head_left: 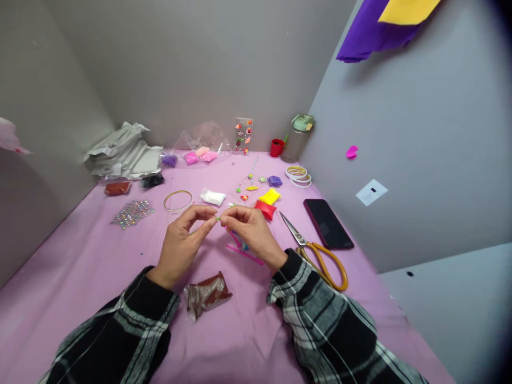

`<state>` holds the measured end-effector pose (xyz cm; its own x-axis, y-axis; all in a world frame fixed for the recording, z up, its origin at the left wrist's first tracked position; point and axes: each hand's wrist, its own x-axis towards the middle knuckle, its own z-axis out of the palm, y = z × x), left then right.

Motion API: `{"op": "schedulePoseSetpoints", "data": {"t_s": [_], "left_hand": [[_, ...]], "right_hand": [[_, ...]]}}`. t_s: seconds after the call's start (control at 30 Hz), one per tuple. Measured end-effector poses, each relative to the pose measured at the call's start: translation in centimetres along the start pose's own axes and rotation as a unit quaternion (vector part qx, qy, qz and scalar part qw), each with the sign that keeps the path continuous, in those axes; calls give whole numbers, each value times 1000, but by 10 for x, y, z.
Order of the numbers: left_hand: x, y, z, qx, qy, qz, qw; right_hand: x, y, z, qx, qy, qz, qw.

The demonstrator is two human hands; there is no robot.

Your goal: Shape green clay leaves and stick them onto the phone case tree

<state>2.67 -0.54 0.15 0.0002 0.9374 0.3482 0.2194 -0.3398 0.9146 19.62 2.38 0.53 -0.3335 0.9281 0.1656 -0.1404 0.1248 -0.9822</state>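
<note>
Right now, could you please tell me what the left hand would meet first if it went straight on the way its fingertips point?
Probably the right hand, just across the small green piece at the tips of the left hand, though depth is unclear.

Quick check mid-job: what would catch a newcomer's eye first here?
First, the left hand and right hand, close together at the centre with a tiny green piece in their grip. Then the scissors beside the dark phone at right, and the purple sheet high on the right wall.

tiny bright green piece (218,218), partly hidden, held between pinched fingertips (225,220)
</note>
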Motion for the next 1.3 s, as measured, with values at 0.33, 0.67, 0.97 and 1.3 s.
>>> {"op": "schedulePoseSetpoints", "data": {"t_s": [0.33,0.67,0.97,1.3], "left_hand": [[0,0,-1,-7,-5,-5,1000],[1,2,0,-53,3,-33,998],[0,2,1,-57,-21,-36,998],[1,3,2,-61,-8,-44,997]], "right_hand": [[0,0,1,0,-4,1,1000],[1,0,1,5,-3,3,1000],[0,2,0,21,-3,2,1000],[0,-1,0,23,0,12,1000]]}}
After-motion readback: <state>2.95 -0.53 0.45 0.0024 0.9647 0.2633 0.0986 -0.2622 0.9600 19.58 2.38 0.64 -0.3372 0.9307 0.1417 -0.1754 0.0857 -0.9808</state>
